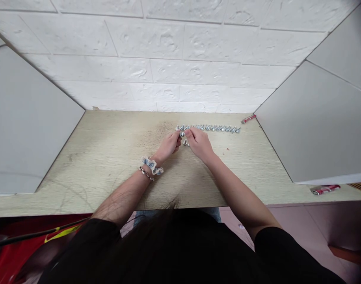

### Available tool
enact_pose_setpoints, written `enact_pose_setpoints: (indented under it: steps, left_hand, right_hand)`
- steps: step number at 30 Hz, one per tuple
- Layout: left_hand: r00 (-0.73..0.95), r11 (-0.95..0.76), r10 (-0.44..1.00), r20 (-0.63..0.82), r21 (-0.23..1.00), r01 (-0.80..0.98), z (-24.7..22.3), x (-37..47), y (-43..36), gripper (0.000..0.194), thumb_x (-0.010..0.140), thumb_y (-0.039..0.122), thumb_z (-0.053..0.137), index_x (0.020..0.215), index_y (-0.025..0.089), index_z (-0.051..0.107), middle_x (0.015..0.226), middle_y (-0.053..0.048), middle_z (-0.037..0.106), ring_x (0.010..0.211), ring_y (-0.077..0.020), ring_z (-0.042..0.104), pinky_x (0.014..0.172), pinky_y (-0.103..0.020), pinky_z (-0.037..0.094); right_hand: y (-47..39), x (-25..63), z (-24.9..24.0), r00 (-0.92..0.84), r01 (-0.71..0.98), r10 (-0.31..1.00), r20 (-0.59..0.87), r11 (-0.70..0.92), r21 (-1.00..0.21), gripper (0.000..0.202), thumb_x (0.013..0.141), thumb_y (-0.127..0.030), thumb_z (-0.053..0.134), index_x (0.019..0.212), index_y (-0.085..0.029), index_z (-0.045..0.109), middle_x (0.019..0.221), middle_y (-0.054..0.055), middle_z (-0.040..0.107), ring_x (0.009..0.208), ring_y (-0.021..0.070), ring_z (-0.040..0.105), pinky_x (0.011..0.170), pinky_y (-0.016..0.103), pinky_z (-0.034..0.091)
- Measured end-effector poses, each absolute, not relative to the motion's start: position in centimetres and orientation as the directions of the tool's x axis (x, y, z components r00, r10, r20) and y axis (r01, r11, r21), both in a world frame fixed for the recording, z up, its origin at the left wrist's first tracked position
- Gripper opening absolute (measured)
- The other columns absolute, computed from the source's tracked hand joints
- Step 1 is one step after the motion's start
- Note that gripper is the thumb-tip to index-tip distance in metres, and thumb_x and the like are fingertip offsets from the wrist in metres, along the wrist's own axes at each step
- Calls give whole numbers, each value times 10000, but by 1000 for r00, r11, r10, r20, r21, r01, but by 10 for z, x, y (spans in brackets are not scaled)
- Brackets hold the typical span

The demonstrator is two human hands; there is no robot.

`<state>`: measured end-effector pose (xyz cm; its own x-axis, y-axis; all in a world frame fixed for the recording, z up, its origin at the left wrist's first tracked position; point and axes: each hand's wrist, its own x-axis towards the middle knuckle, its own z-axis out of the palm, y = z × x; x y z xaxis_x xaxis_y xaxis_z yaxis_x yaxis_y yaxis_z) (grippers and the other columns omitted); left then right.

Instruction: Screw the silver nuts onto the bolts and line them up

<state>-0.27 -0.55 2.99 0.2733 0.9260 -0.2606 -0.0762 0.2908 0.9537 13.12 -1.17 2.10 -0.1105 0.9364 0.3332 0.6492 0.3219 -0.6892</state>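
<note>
My left hand (169, 144) and my right hand (199, 143) meet over the middle of the table, fingertips almost touching. Both are closed in a pinch on a small shiny metal bolt (182, 134), partly covered by the fingers. Behind them a row of metal bolts (218, 128) with wide round heads or washers runs to the right, shanks sticking up. Part of that row is hidden by my right hand. Just below my fingertips lies a loose metal piece (185, 142), with another partly hidden beside my right hand.
The pale wooden table (94, 157) ends at a white brick-pattern wall (165, 71). Grey panels stand at the left (29, 118) and right (322, 122). One red battery-like cylinder (248, 118) lies at the back right, another red cylinder (326, 189) near the front right edge.
</note>
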Motion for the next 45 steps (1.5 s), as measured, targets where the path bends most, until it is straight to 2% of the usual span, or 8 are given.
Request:
enact_pose_setpoints:
  steps: [4, 8, 18, 23, 27, 31, 38, 45]
  left_hand:
    - [246, 300, 931, -269, 949, -97, 27, -4, -2, 367, 917, 366, 366, 601, 185, 327, 498, 76, 231, 355, -29, 188, 342, -156, 136]
    - [251, 297, 929, -270, 952, -74, 28, -4, -3, 372, 925, 354, 348, 597, 182, 325, 500, 71, 240, 369, -31, 203, 350, -150, 153]
    - [281, 284, 922, -268, 959, -16, 28, 1, -8, 378, 929, 344, 337, 589, 182, 306, 504, 66, 251, 373, -28, 208, 355, -152, 157]
    - [225, 301, 933, -281, 951, -62, 30, -1, -6, 368, 931, 342, 337, 602, 178, 331, 499, 71, 249, 367, -27, 204, 355, -146, 151]
    - [237, 304, 930, -281, 950, -67, 29, -1, -5, 351, 936, 325, 331, 620, 176, 357, 497, 74, 244, 368, -30, 203, 354, -145, 155]
    - [278, 300, 920, -276, 952, -51, 26, -1, -5, 374, 939, 327, 312, 594, 183, 311, 496, 68, 233, 373, -34, 196, 351, -154, 154]
    - [289, 288, 920, -266, 957, -39, 29, -3, -7, 379, 916, 368, 389, 594, 175, 334, 528, 54, 284, 387, -27, 222, 356, -155, 154]
    - [238, 303, 931, -277, 950, -82, 28, -3, -3, 375, 939, 338, 327, 598, 181, 325, 500, 75, 234, 366, -32, 194, 350, -151, 156]
  right_hand:
    - [-9, 131, 23, -148, 550, 928, 342, 364, -751, 149, 829, -294, 520, 945, -211, 565, 881, 23, 629, 680, 136, 526, 633, 272, 403]
    - [-7, 133, 22, -210, 589, 924, 319, 380, -713, 122, 814, -229, 499, 902, -199, 578, 870, 34, 631, 723, 154, 541, 694, 296, 408]
    - [-13, 133, 29, -85, 718, 973, 214, 208, -664, 508, 908, -546, 320, 552, -210, 458, 546, 17, 501, 580, 154, 476, 562, 278, 308]
    - [-11, 133, 27, -148, 620, 934, 326, 344, -706, 164, 831, -331, 513, 918, -222, 600, 822, 15, 631, 673, 149, 529, 641, 278, 397]
    - [-6, 133, 20, -267, 603, 896, 356, 443, -663, 178, 815, -209, 502, 962, -204, 602, 934, 44, 645, 767, 165, 552, 741, 306, 419]
    - [-7, 133, 20, -273, 672, 905, 326, 422, -609, 151, 886, -265, 451, 883, -194, 584, 882, 55, 625, 806, 181, 545, 725, 300, 397]
    - [-12, 134, 25, -157, 801, 949, 274, 285, -527, 478, 933, -497, 316, 614, -203, 517, 678, 65, 565, 722, 200, 525, 634, 303, 348]
    - [-11, 132, 22, -243, 642, 886, 394, 452, -620, 175, 848, -230, 474, 1003, -211, 553, 952, 55, 621, 850, 185, 559, 754, 306, 417]
